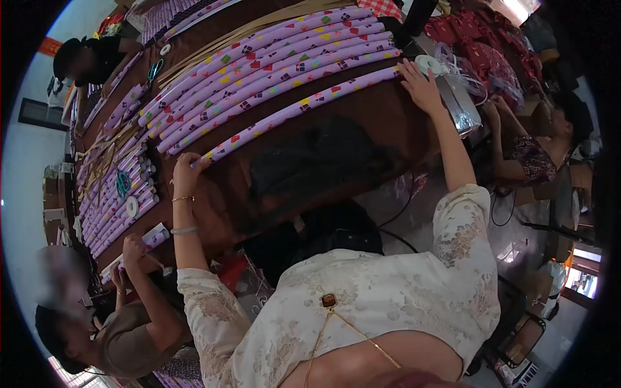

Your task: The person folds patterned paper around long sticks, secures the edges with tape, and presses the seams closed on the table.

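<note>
A long lilac roll of wrapping paper [301, 107], printed with small colourful shapes, lies slantwise on the brown table in front of me. My left hand [186, 168] is closed around its near left end, with the fingertips partly hidden. At the other end, my right hand [420, 89] is stretched out with fingers apart, its fingertips touching the roll's tip. Just beyond lie several similar rolls [272, 71] side by side. A dark cloth [317, 155] rests on the table between my arms. Close to my right hand is a white tape roll [428, 63].
More rolls [116, 207] are stacked at the left, with teal scissors [123, 184] and another tape roll [132, 206] on them. Brown paper strips [213, 48] lie behind. Co-workers sit at left, far left and right; one person's hand [134, 249] holds a roll. Red packages [475, 55] lie at upper right.
</note>
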{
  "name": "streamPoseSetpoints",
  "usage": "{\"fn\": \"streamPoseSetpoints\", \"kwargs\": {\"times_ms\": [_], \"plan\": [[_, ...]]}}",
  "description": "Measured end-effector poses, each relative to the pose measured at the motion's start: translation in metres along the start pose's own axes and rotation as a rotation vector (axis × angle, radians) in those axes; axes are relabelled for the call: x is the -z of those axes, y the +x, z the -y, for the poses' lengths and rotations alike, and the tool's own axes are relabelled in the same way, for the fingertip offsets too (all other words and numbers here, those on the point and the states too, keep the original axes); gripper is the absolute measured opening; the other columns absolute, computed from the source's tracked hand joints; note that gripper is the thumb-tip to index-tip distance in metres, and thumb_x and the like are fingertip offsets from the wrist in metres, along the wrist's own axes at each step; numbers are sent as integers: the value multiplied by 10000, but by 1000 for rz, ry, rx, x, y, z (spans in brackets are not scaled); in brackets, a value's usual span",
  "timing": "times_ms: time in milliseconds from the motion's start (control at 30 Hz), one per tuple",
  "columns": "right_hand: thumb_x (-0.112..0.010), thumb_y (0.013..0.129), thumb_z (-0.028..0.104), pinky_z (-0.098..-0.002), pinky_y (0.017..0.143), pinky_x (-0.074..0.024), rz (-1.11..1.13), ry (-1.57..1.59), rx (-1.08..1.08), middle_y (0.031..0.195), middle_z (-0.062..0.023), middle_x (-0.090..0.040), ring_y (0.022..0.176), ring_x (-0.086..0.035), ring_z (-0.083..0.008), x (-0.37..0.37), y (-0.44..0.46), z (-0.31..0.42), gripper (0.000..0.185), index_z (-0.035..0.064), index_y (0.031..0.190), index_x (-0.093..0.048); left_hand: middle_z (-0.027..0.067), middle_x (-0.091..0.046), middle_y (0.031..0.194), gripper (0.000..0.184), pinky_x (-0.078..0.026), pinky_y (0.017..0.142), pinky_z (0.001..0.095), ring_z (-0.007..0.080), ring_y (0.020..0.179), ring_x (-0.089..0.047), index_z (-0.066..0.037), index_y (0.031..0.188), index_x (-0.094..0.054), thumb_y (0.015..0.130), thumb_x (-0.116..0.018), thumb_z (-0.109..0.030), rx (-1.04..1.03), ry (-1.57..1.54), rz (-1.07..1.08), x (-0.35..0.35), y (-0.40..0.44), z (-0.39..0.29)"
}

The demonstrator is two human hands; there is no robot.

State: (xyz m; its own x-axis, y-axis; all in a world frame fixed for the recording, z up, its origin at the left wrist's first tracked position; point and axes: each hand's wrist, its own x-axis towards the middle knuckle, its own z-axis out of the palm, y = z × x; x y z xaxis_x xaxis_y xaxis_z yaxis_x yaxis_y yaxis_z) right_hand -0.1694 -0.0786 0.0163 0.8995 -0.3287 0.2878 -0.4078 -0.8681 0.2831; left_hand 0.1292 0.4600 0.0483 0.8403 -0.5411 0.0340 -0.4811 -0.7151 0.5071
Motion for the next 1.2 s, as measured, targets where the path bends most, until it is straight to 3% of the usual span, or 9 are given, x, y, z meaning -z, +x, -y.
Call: {"fn": "streamPoseSetpoints", "kwargs": {"times_ms": [167, 200, 233, 300, 400, 633, 733, 967, 1200], "plan": [[-386, 906, 365, -511, 1008, -209, -84, -57, -159, 1418, -68, -236, 1287, -264, -220, -29, 7, 9, 523, 80, 1336, -301, 131, -597, 803, 259, -434, 702, 346, 266, 795, -562, -15, 766, -631, 659, -718, -234, -34, 7, -44, 0, -1, -2], [-380, 910, 363, -509, 1010, -203, -130, 30, -174, 1417, -69, -238, 1288, -261, -226, -26, 9, 21, 522, 78, 1339, -296, 100, -588, 777, 222, -444, 643, 299, 196, 738, -570, -1, 797, -617, 718, -696, -193, -109, 101, -29, 4, -3, -7], [-374, 914, 361, -507, 1013, -198, -175, 120, -187, 1417, -70, -240, 1289, -259, -231, -22, 11, 35, 521, 75, 1341, -292, 100, -588, 777, 222, -444, 643, 299, 196, 738, -570, -1, 797, -617, 718, -696, -193, -97, 105, -36, 3, -2, -6], [-373, 916, 359, -502, 1022, -178, -217, 210, -106, 1421, -63, -234, 1293, -251, -231, -16, 13, 55, 522, 83, 1349, -281, 131, -599, 786, 256, -433, 708, 352, 269, 808, -566, -20, 754, -635, 657, -718, -242, -9, -14, 4, 0, 1, 0], [-317, 932, 385, -489, 1044, -117, -197, 386, -54, 1432, -48, -206, 1315, -197, -219, -13, 16, 76, 523, 118, 1373, -233, 110, -599, 821, 285, -438, 692, 371, 274, 782, -570, -29, 770, -631, 664, -719, -279, -101, 60, -49, 0, -2, -2], [-324, 936, 345, -500, 1045, -105, -191, 286, 16, 1432, -22, -209, 1317, -194, -196, 0, 17, 83, 486, 156, 1375, -237, 81, -606, 839, 289, -445, 698, 372, 259, 824, -580, -61, 804, -638, 669, -711, -306, -83, 46, -134, -8, -7, 3], [-433, 904, 219, -459, 1057, -141, -18, 340, 332, 1430, 14, -214, 1307, -222, -177, 28, 26, 103, 499, 172, 1366, -252, 79, -609, 827, 291, -446, 694, 370, 258, 818, -579, -60, 795, -641, 664, -712, -309, -122, 79, -142, -7, -6, 3], [-509, 835, 188, -426, 1064, -157, -14, 317, 905, 1439, 4, -196, 1316, -207, -153, 56, 71, 150, 598, 150, 1367, -240, 71, -601, 822, 287, -450, 685, 392, 271, 811, -579, -89, 769, -646, 654, -715, -342, -134, 82, -190, -12, -4, 11], [-473, 861, 222, -373, 1072, -153, 21, 318, 1232, 1438, 1, -192, 1316, -200, -160, 84, 107, 204, 569, 145, 1370, -232, 56, -593, 828, 282, -451, 688, 412, 264, 813, -581, -106, 774, -641, 660, -697, -357, -92, 177, -209, -8, -14, -6]]}}
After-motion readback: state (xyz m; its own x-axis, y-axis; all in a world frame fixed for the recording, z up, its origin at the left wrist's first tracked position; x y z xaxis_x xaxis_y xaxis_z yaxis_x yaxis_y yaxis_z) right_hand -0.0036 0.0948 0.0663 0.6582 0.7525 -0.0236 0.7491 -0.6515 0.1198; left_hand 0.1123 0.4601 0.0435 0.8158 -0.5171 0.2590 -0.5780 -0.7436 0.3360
